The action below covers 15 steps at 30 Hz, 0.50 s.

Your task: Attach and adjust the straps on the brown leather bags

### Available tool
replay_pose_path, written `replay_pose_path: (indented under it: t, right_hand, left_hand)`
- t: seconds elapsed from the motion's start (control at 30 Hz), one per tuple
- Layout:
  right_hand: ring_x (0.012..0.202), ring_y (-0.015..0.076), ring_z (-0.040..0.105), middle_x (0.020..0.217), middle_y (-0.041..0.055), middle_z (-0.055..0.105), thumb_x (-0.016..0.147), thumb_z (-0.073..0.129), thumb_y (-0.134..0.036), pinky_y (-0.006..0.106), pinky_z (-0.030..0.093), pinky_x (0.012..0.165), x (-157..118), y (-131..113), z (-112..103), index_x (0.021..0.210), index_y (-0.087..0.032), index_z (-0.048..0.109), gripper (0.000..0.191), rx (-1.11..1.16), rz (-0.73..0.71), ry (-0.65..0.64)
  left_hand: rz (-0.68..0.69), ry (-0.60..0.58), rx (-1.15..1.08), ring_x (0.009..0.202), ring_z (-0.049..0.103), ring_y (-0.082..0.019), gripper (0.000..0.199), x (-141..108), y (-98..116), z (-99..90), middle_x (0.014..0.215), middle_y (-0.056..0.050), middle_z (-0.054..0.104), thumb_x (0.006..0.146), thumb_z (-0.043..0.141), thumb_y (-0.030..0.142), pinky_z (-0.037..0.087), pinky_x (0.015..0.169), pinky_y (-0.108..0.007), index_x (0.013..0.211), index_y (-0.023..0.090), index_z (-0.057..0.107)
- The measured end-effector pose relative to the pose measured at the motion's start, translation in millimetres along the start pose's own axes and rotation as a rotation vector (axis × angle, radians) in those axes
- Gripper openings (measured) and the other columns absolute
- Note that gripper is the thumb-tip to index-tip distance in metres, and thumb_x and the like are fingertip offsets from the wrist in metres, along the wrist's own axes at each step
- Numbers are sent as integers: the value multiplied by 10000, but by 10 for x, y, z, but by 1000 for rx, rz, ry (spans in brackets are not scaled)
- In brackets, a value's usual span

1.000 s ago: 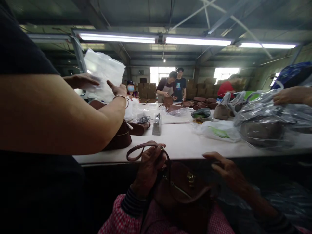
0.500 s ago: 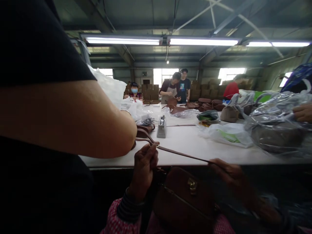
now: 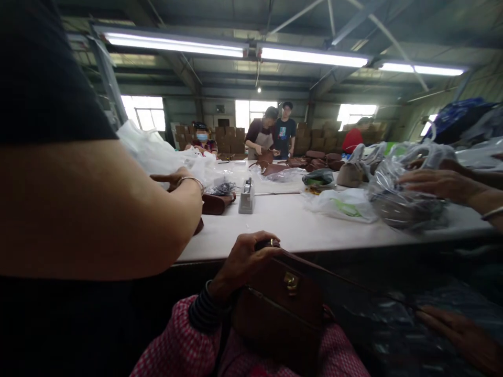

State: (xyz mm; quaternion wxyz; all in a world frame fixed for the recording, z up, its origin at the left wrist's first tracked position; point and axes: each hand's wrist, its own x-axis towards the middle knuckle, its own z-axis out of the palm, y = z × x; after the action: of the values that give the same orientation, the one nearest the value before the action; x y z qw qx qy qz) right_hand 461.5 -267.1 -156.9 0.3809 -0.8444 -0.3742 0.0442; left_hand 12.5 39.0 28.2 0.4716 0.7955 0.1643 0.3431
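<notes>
Dark brown bag [image 3: 275,324] low against pink checked clothing [image 3: 343,356], just below the near edge of the white table [image 3: 283,222], with a gold clasp [image 3: 291,283] on the face tilted up toward the camera and a zip [image 3: 275,302] slanting from upper left to lower right. Long axis of the bag hard to tell because of shadow over the bottom. Held beside a gold ring [image 3: 272,243] in the curled left hand [image 3: 243,259], above the bag's upper left corner: a narrow strap [image 3: 334,271] — long axis nearly straight, pointing right and downward. Pinched at the far end by the right hand [image 3: 451,330], well out to the side in the dimness, only partly readable. On the table, a grey tape dispenser [image 3: 247,199]; to the left, another brown bag [image 3: 218,204] near a co-worker's bare arm [image 3: 118,214]; to the right, a white plastic bag [image 3: 326,205] with something green inside, and beyond it a co-worker's hand [image 3: 436,183] at clear plastic [image 3: 387,193].
</notes>
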Motion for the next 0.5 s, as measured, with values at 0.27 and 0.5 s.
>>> replay_pose_path:
  t: [0.27, 0.5]
  right_hand:
    - [1253, 326, 631, 1349, 96, 680, 751, 844, -484, 441, 527, 1018, -269, -2326, 390, 1474, -297, 568, 796, 403, -301, -445]
    - [600, 94, 476, 756, -26, 622, 883, 721, -445, 211, 350, 538, -6, -3222, 607, 1226, -149, 684, 455, 807, -261, -531]
  left_hand:
    - [129, -334, 112, 859, 705, -254, 284, 395, 243, 450, 966, -65, 810, 895, 738, 424, 483, 738, -293, 1037, 194, 827]
    - [-14, -350, 74, 796, 645, -203, 406, 614, -169, 355, 944, -63, 755, 928, 686, 477, 449, 690, -276, 1207, 183, 714]
